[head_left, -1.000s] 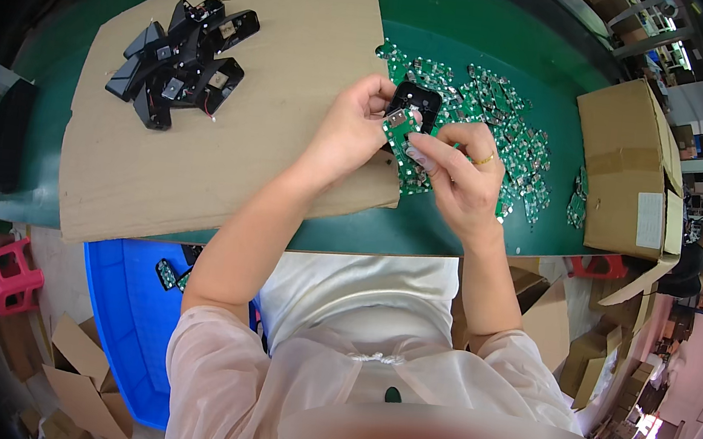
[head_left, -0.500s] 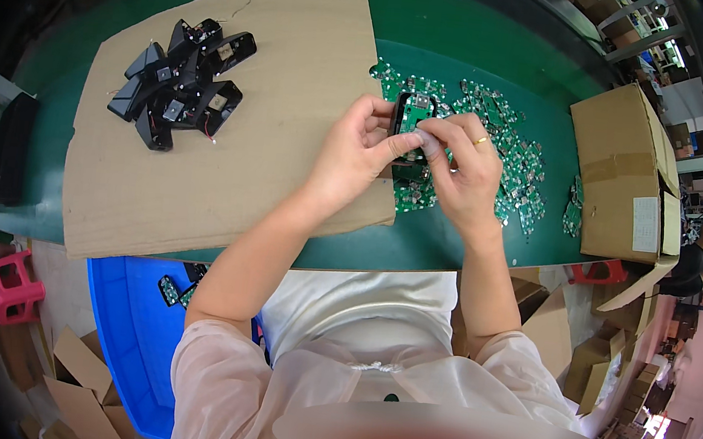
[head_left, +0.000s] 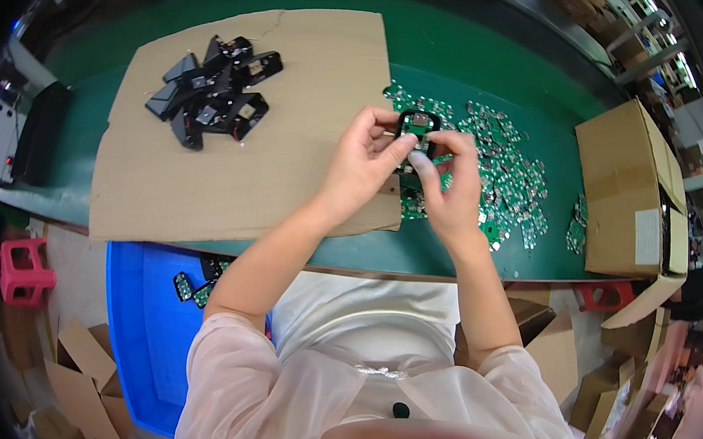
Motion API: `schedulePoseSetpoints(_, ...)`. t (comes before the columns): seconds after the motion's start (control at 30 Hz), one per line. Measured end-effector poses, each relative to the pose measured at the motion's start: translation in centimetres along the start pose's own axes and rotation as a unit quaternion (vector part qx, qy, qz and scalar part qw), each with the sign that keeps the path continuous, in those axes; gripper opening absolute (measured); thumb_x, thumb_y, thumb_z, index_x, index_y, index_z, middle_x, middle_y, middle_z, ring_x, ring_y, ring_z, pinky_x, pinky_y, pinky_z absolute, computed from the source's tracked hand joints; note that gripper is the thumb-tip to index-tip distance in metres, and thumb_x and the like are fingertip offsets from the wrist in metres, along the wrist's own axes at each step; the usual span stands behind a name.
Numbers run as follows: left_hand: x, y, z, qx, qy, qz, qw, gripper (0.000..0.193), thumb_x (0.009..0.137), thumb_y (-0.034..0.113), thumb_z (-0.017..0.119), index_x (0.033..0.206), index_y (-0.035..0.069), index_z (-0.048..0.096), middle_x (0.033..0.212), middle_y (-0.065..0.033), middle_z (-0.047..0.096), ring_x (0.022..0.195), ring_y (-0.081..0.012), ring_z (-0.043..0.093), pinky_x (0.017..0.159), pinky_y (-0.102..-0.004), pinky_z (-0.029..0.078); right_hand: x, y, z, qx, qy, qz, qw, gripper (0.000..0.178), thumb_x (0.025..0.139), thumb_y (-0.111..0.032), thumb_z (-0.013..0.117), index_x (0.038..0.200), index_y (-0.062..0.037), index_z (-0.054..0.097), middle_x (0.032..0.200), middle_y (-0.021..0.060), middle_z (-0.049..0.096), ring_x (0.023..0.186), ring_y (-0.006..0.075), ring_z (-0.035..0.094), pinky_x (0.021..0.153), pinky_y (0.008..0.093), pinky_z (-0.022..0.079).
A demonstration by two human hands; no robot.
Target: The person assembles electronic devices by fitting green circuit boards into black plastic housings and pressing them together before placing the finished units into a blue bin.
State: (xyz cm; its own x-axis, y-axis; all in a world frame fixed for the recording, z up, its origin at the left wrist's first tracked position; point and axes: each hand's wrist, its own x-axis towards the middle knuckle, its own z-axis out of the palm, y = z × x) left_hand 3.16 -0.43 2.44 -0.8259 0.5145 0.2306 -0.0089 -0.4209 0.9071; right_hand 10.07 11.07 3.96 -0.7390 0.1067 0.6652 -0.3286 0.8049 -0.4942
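Between my hands is a black plastic housing [head_left: 435,125] with a green circuit board [head_left: 417,127] set inside its rim. My left hand [head_left: 368,154] is closed round the housing's left side, its thumb lying over the board. From the right, my right hand [head_left: 455,183] grips the opposite edge with fingers and thumb; the fingers partly cover the lower end of the housing. Just beyond and to the right, many loose green circuit boards [head_left: 510,180] are spread over the green table [head_left: 297,252].
A cardboard sheet [head_left: 316,70] covers the table's left part, bearing a pile of black housings [head_left: 210,93]. An open cardboard box [head_left: 620,192] stands at the right. Below the table edge sits a blue bin [head_left: 139,326] with some assembled pieces. A pink stool [head_left: 25,271] is at far left.
The view has shifted, so the scene sits slightly lower and farther right. My right thumb and fingers have spread from a pinch over the board to the housing's right edge.
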Motion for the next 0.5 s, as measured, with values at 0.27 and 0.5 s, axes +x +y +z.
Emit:
schedulePoseSetpoints(0.27, -11.1, 3.6, -0.9, 0.014, 0.087, 0.017, 0.996, 0.03, 0.084, 0.0, 0.057, 0.111, -0.002, 0.044, 0.104, -0.0103, 0.055, 0.096, -0.0139, 0.054, 0.085, -0.0269, 0.044, -4.2, -5.5, 0.0, 0.292, -0.14, 0.049, 0.945, 0.047, 0.077, -0.004, 0.064, 0.121, -0.0013, 0.047, 0.091, 0.0079, 0.048, 0.076, 0.015, 0.049, 0.061, 0.0232, 0.044)
schedulePoseSetpoints(0.5, -18.6, 6.0, -5.5, 0.135, 0.207, -0.001, 0.969, 0.03, 0.084, -0.001, 0.056, 0.112, -0.002, 0.046, 0.105, -0.0094, 0.053, 0.096, -0.016, 0.054, 0.084, -0.0277, 0.045, -3.2, -7.9, 4.1, 0.35, -0.395, 0.028, 0.849, 0.048, 0.076, -0.019, 0.068, 0.12, -0.0091, 0.051, 0.092, 0.007, 0.055, 0.085, 0.0174, 0.053, 0.07, 0.0285, 0.046)
